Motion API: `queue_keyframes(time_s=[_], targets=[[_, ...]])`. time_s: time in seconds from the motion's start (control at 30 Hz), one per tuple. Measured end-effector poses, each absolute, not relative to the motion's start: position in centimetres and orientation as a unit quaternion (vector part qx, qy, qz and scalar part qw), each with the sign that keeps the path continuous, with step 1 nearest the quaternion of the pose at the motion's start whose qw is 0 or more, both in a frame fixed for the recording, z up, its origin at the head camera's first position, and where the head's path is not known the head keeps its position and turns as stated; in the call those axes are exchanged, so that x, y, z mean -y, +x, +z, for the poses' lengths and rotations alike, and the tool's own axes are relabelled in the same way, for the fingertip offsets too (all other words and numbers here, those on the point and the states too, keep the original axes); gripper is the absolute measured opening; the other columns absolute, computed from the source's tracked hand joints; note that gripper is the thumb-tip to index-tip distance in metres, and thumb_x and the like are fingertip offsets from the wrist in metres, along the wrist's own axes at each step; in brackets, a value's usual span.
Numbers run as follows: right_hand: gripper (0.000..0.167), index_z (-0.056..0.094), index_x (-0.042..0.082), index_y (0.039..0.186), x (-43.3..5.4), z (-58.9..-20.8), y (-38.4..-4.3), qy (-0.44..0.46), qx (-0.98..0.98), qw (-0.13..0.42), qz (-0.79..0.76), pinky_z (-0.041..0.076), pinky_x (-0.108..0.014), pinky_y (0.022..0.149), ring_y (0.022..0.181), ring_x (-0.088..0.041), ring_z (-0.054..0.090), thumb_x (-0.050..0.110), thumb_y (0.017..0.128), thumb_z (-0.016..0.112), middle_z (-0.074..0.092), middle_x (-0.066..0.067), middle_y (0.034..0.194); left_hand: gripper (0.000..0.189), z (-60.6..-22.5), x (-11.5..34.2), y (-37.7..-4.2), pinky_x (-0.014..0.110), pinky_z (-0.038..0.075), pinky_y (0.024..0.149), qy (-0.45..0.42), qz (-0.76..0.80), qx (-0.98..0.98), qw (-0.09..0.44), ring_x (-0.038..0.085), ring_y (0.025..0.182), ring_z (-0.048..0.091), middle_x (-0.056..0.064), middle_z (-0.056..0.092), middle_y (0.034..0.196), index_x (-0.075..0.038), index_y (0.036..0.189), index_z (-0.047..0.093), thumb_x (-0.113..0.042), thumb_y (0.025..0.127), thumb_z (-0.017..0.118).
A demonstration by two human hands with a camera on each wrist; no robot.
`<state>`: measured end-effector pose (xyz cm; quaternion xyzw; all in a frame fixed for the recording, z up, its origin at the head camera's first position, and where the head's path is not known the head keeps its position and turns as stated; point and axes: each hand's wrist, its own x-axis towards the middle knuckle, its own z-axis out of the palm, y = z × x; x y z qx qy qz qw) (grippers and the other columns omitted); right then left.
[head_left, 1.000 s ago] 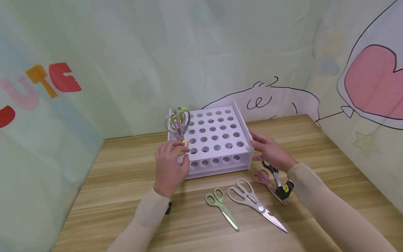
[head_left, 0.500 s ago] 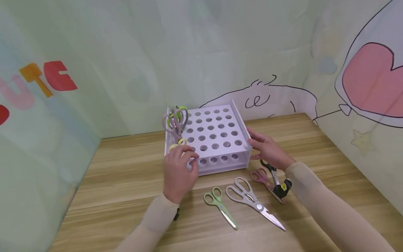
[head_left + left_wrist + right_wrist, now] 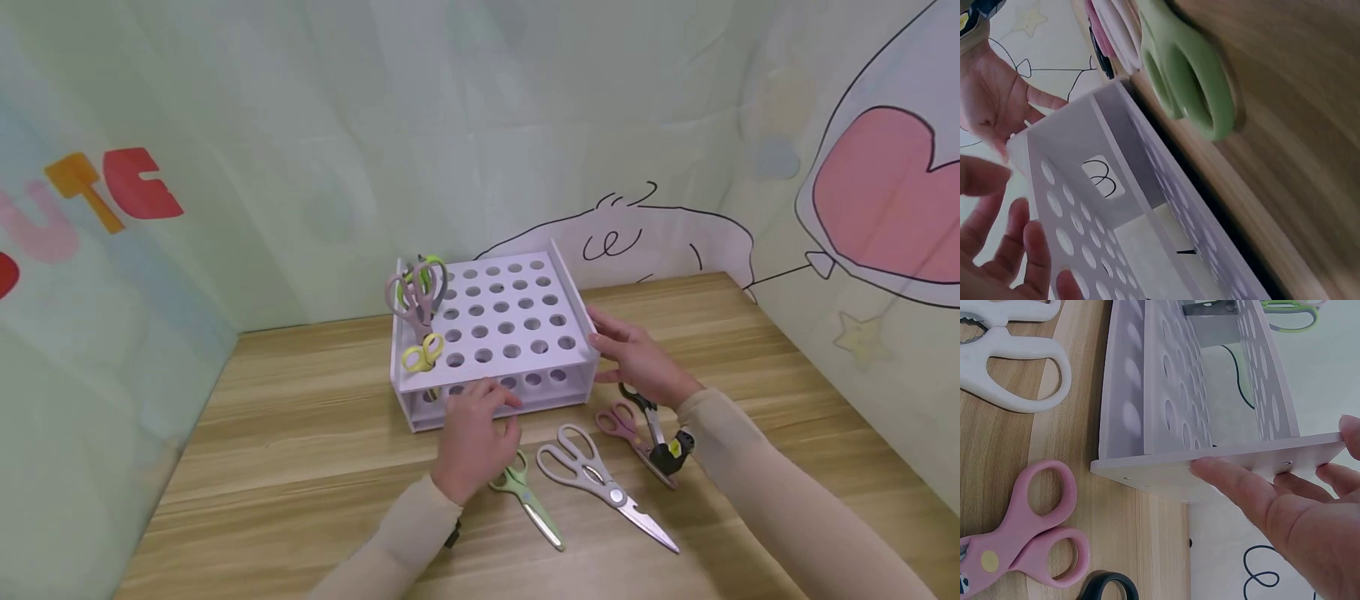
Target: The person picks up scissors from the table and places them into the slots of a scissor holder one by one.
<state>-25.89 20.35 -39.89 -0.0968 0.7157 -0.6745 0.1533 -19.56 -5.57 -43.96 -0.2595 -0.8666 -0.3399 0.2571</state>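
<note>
A white rack (image 3: 495,312) with rows of round holes stands on the table. In its left column, handles up, sit yellow scissors (image 3: 423,354), mauve scissors (image 3: 420,321) and green-and-grey scissors (image 3: 441,275). My left hand (image 3: 476,437) hovers before the rack's front, fingers loosely bent and holding nothing. It is nearest to light green scissors (image 3: 542,518), whose handles it partly covers; the left wrist view shows those green handles (image 3: 1210,94) up close. My right hand (image 3: 641,358) rests its fingers (image 3: 1235,484) against the outside of the rack's right wall, thumb near the top edge.
Right of the green scissors lie large pale kitchen scissors (image 3: 615,496). Beyond them, pink scissors (image 3: 618,419) and black-handled scissors (image 3: 654,417) lie close together beneath my right forearm. A printed curtain (image 3: 315,167) hangs behind the wooden table (image 3: 285,467).
My left hand has come away from the yellow scissors, leaving them standing in the rack, and has moved right and nearer to the green scissors. My right hand stays at the rack's side.
</note>
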Motion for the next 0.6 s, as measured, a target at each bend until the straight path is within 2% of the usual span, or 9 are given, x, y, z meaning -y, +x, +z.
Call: queue_keyframes(time_s=[0.33,0.5,0.6], targets=[[0.057,0.019,0.022,0.159,-20.3,-39.4,-25.9,-0.101,-0.717,0.150,-0.673,0.047,-0.058,0.097,0.142,-0.040,0.030,0.020,0.107,0.043,0.017,-0.009,0.164,0.016,-43.6,3.1,-18.5,0.043,0.044,0.083,-0.324,-0.249,0.905,0.117,0.020,0.096,0.056,-0.004,0.064,0.095,-0.017,0.095,0.074,-0.017,0.079,0.073],[0.058,0.018,0.022,0.159,-20.3,-39.7,-25.9,-0.107,-0.716,0.153,-0.672,0.047,-0.058,0.097,0.142,-0.039,0.030,0.022,0.107,0.043,0.018,-0.009,0.163,0.025,-44.0,1.1,-18.0,0.036,0.042,0.082,-0.360,-0.172,0.914,0.075,0.016,0.098,0.054,-0.006,0.063,0.102,-0.023,0.104,0.074,-0.023,0.079,0.073],[0.058,0.018,0.022,0.159,-20.4,-40.0,-25.7,-0.109,-0.716,0.154,-0.672,0.046,-0.058,0.098,0.142,-0.040,0.030,0.023,0.107,0.043,0.017,-0.009,0.164,0.035,-44.4,0.1,-17.9,0.037,0.042,0.084,-0.381,-0.134,0.914,0.044,0.017,0.104,0.052,-0.006,0.062,0.111,-0.026,0.114,0.071,-0.023,0.079,0.073]])
